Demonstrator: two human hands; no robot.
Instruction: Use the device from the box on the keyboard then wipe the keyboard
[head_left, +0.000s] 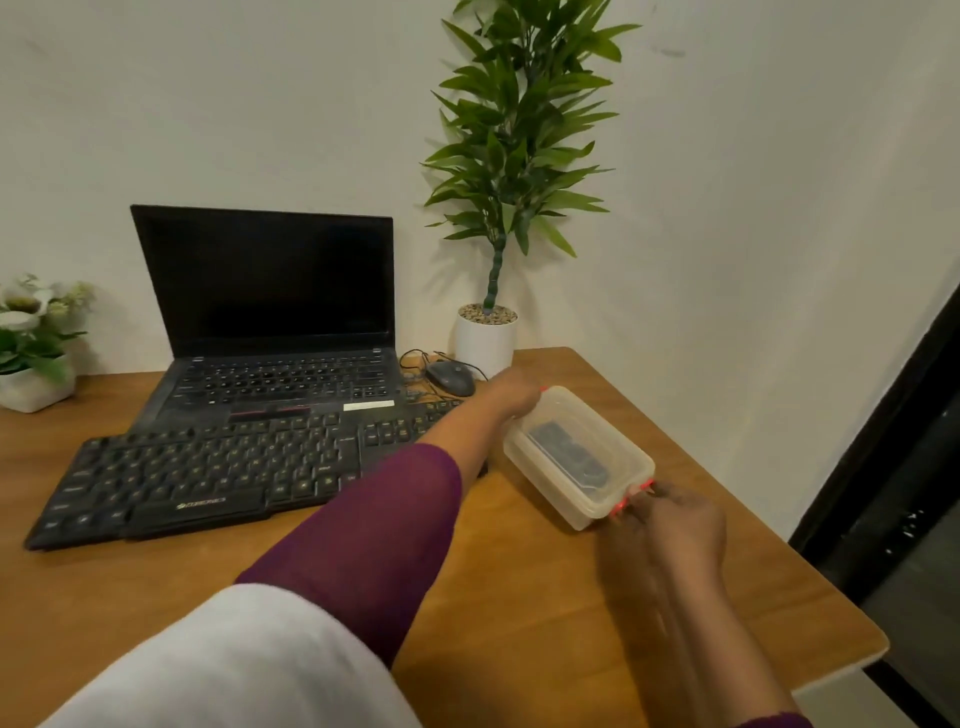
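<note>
Over at 3 o'clock from the black full-size keyboard (208, 478), the clear rectangular plastic box (558, 501) sits lid-on upon the wooden desk (519, 597), a dark blocky device (569, 452) showing hazily through it. Left hand (511, 397) is clamped round the box's 12 o'clock end, right hand (675, 525) has fingertips on the red clip (631, 499) at 6 o'clock, too blurry to say if they're pinching or just pressing. My worry: if that clip pops suddenly, the light box could skid toward the desk edge at 3 o'clock and tip the device out.
</note>
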